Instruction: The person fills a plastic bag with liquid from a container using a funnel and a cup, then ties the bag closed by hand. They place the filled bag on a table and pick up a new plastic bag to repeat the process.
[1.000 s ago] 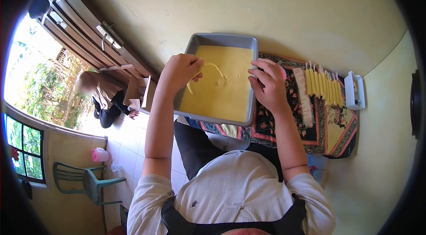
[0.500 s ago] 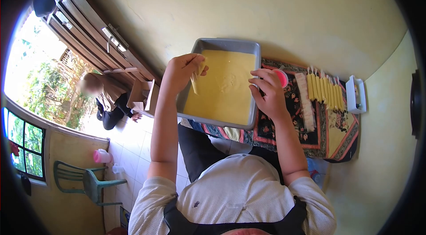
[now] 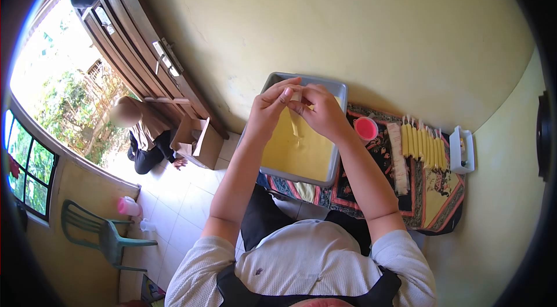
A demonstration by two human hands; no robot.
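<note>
My left hand [image 3: 270,111] and my right hand [image 3: 322,112] meet above a grey tub [image 3: 339,156] of yellow liquid [image 3: 299,159]. Between them, the fingers of both pinch the clear upper end of a narrow plastic bag [image 3: 295,127]. Yellow liquid fills the bag's lower part, which hangs down over the tub. Fingers partly cover the bag's mouth. To the right of the tub is a round pink container [image 3: 365,128]. Beyond it lies a strip of pale, flat plastic bags [image 3: 397,156], beside a row of several filled yellow bags [image 3: 422,143] with tied ends.
A patterned cloth [image 3: 415,205] covers the table under these things. At its right end stands a white tray [image 3: 462,159]. On the left, a person [image 3: 148,133] sits near a cardboard box [image 3: 197,142] by the open door [image 3: 145,46]. A green chair [image 3: 107,237] and pink pitcher [image 3: 129,206] are lower left.
My right hand has moved left from the tub's right edge to the bag and now grips its top together with my left hand. The view has shifted slightly.
</note>
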